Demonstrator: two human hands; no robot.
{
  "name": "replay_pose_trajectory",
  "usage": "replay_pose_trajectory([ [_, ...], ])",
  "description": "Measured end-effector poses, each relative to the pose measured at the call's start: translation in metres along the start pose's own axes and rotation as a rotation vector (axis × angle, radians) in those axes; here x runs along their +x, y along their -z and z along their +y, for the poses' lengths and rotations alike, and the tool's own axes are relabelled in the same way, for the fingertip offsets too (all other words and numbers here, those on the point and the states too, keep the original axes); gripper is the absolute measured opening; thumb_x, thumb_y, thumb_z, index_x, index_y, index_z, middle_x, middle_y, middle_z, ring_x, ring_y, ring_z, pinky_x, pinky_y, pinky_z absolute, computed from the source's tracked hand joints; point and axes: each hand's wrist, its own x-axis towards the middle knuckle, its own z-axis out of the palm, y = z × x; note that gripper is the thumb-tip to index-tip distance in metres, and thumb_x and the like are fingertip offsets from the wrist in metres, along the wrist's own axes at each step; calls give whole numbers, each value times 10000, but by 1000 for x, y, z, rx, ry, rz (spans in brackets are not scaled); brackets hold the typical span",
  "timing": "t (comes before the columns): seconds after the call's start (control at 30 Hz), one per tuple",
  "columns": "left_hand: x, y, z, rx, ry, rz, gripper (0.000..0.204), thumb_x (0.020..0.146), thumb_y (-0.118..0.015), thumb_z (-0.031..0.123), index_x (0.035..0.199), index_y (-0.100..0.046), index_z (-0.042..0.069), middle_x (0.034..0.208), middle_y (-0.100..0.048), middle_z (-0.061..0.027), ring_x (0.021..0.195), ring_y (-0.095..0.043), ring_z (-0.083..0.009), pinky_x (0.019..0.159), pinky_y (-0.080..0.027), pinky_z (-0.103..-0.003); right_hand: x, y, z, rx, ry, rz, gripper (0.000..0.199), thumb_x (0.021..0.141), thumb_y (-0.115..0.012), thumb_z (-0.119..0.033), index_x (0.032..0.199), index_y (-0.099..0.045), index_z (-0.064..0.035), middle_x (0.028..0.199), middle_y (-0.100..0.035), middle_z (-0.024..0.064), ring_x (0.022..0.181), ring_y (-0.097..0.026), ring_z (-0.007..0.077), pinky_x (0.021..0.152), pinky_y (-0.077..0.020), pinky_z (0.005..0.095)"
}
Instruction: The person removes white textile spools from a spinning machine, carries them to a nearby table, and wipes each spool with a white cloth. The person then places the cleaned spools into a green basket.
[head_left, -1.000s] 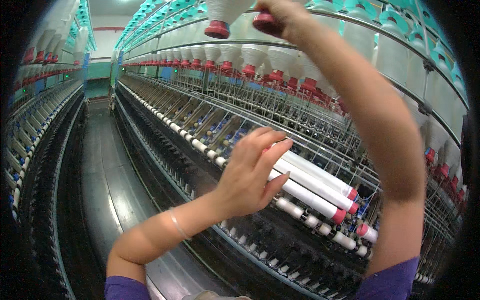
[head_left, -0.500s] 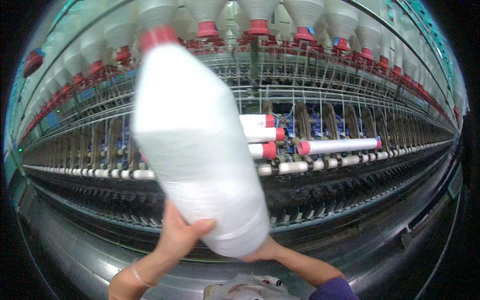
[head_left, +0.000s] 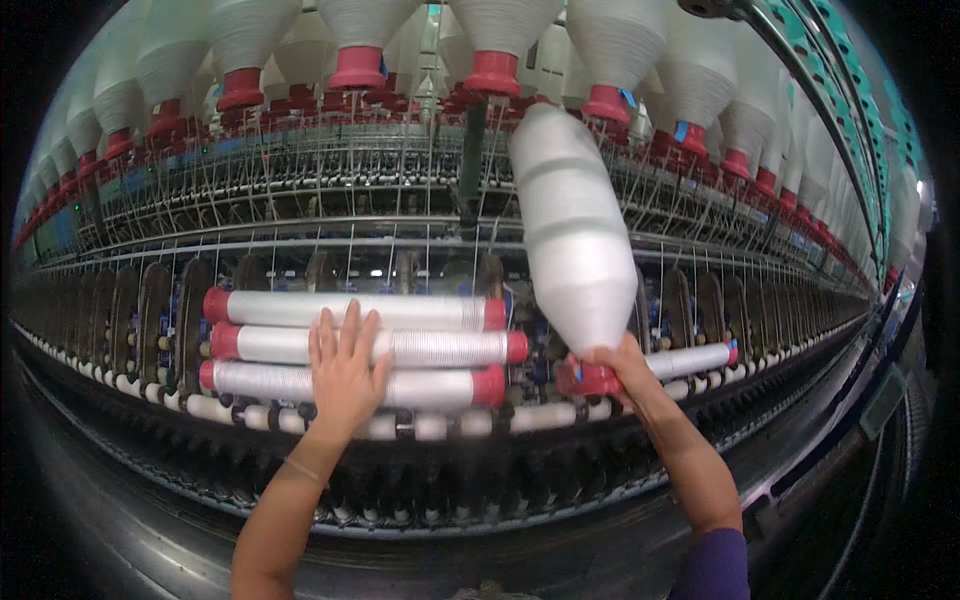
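My right hand (head_left: 622,372) is closed around the red lower end of a full white roving bobbin (head_left: 580,240). The bobbin stands nearly upright, leaning a little left at its top, which reaches the hanging row. My left hand (head_left: 347,365) lies with spread fingers across three thinly wound bobbins with red ends: the upper one (head_left: 440,312), the middle one (head_left: 460,347) and the lower one (head_left: 430,388). They lie side by side on the machine. Another thin bobbin (head_left: 690,361) with a blue mark at its end lies just right of my right hand.
Full roving bobbins (head_left: 495,25) hang in a row overhead, red ends down. Behind them run thin metal rods and rails (head_left: 300,235). White rollers (head_left: 545,417) line the machine's front, above a dark lower section with several spindles. A metal bar (head_left: 790,70) curves at the upper right.
The full bobbin has moved right and away from me, and now only my right hand holds it. My left hand has let go of it and lies on the thin bobbins. The view has shifted.
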Motion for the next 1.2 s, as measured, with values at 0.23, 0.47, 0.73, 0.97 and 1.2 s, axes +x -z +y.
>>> replay_pose_trajectory([
  [0.23, 2, 8, 4, -16, 43, -68, 556, 755, -571, 349, 1238, -469, 92, 1346, -356, -148, 1244, -262, -422, 1025, -188, -513, 216, 7, -45, -309, 509, 237, 327, 650, -688, -72, 931, -548, 19, 801, -612, 98, 655, -583, 179, 589, -465, 294],
  [0.47, 5, 13, 5, -12, 26, -59, 537, 754, -572, 356, 1208, -497, 80, 1311, -391, -161, 1218, -292, -434, 1006, -206, -516, 354, 15, -115, -726, 961, 481, 535, 635, -719, -186, 1081, -503, 17, 1020, -579, 168, 883, -567, 262, 788, -438, 382],
  [0.73, 4, 8, 5, 15, 39, -84, 542, 748, -567, 376, 1200, -504, 84, 1312, -386, -163, 1215, -289, -437, 1001, -208, -521, 352, 26, -187, -486, 842, -28, 424, 654, -696, -208, 996, -533, -15, 815, -595, 76, 692, -588, 152, 546, -465, 275],
  [0.97, 38, 24, 18, -156, -7, -60, 621, 779, -542, 241, 1296, -330, -29, 1353, -307, -215, 1249, -244, -438, 1022, -188, -516, 401, 35, -159, -392, 486, 208, 588, 697, -695, -353, 1128, -476, -19, 1012, -573, 79, 761, -597, 182, 574, -492, 290],
  [1.2, 249, -23, 105, 162, -550, 222, 635, 780, -595, 249, 1293, -330, -17, 1322, -365, -171, 1220, -331, -370, 1021, -276, -433, 403, 21, -134, -842, 922, 487, 486, 693, -638, -460, 928, -611, -36, 848, -632, 132, 762, -600, 279, 734, -464, 412],
])
